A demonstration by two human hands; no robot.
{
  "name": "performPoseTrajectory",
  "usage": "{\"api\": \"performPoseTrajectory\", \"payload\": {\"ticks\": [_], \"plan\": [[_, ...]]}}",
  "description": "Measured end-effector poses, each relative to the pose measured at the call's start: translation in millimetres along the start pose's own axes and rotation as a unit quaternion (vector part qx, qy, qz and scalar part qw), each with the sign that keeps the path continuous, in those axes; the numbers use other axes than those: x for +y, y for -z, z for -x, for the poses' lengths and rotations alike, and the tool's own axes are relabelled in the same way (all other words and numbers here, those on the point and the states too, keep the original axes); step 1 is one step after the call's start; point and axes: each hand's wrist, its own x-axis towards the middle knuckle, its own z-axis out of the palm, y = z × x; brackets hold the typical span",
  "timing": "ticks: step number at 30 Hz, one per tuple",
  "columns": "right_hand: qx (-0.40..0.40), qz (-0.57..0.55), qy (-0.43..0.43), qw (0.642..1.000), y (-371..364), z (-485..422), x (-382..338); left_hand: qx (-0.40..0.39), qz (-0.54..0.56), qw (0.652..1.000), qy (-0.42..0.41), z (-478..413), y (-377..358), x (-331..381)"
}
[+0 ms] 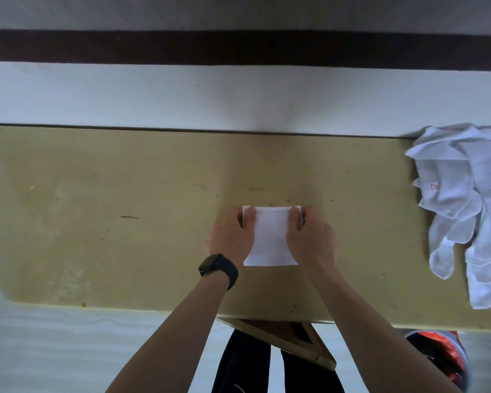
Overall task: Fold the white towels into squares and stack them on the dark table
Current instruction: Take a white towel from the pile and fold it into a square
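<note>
- Head view: a folded white towel [271, 236] lies on the table [125, 208], about mid-table and nearer its front edge.
- The left hand [231, 236], with a watch [219, 266] on its wrist, and the right hand [311, 239] each pinch a far corner of the towel, fingers curled over its sides.
- A heap of loose towels [462, 199] sits at the table's right end.
- The step looks like finishing a fold. Next, the edges need aligning and the crease pressing flat. No stack shows on the table yet.

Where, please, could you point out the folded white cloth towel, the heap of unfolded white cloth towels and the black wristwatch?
Folded white cloth towel [271, 242], head view, its bare middle.
Heap of unfolded white cloth towels [462, 194], head view, the heap's middle.
Black wristwatch [220, 268], head view, its band.
</note>
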Motion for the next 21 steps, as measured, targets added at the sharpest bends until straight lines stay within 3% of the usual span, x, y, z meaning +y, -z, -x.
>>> {"api": "performPoseTrajectory", "payload": {"ticks": [5, 7, 11, 14, 17, 21], "plan": [[0.009, 0.063, 0.007, 0.998, 6.0, 2.4, 0.0, -0.004, -0.101, 0.995, -0.019, -1.1, 9.6, 3.9], [0.03, 0.049, 0.01, 0.998, 6.8, 5.7, 4.3, 0.038, -0.13, 0.99, -0.05, 0.6, 10.3, 0.7], [0.131, 0.029, 0.173, 0.976, -4.5, 20.1, 18.6, 0.175, -0.162, 0.933, -0.269, 8.5, -3.9, -20.2], [0.075, 0.075, 0.294, 0.95, -22.8, 27.0, 31.5, 0.138, -0.206, 0.897, -0.366, 12.8, -24.1, -37.4], [0.015, 0.12, 0.295, 0.948, -34.1, 22.8, 42.5, 0.1, -0.242, 0.892, -0.368, 6.2, -37.7, -48.9], [-0.007, 0.153, 0.284, 0.946, -36.9, 18.4, 48.4, 0.047, -0.255, 0.901, -0.349, -0.3, -37.8, -52.1]]}}
